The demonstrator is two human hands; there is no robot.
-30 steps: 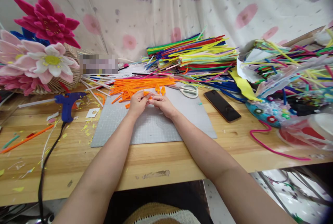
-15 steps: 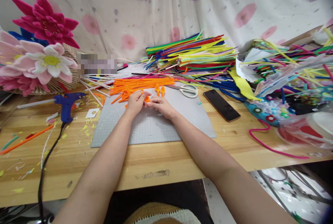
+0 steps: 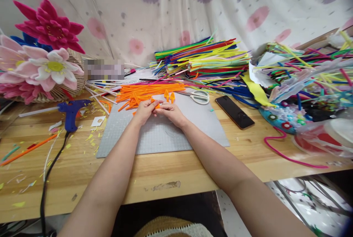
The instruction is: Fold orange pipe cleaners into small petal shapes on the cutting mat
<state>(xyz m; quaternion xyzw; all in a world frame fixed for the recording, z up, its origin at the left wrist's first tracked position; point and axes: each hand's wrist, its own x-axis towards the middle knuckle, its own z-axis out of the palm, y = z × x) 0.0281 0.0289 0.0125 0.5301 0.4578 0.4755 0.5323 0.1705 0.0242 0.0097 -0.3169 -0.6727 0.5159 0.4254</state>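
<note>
My left hand and my right hand meet over the grey cutting mat, fingertips pinched together. Between them they grip a small piece of orange pipe cleaner, mostly covered by the fingers. Just beyond the right hand lie two small shaped orange pieces, side by side on the mat. A heap of orange pipe cleaners spreads along the mat's far edge, behind the left hand. Scissors with pale handles rest to the right of it.
A blue glue gun with a black cord lies at the left, near pipe-cleaner flowers. A phone sits right of the mat. Stacked colourful pipe cleaners fill the back. A bent pink pipe cleaner lies at the right.
Both hands stay in nearly the same spot. The fingers have shifted slightly around the orange piece, and less of it shows now. The camera view has moved a little.
</note>
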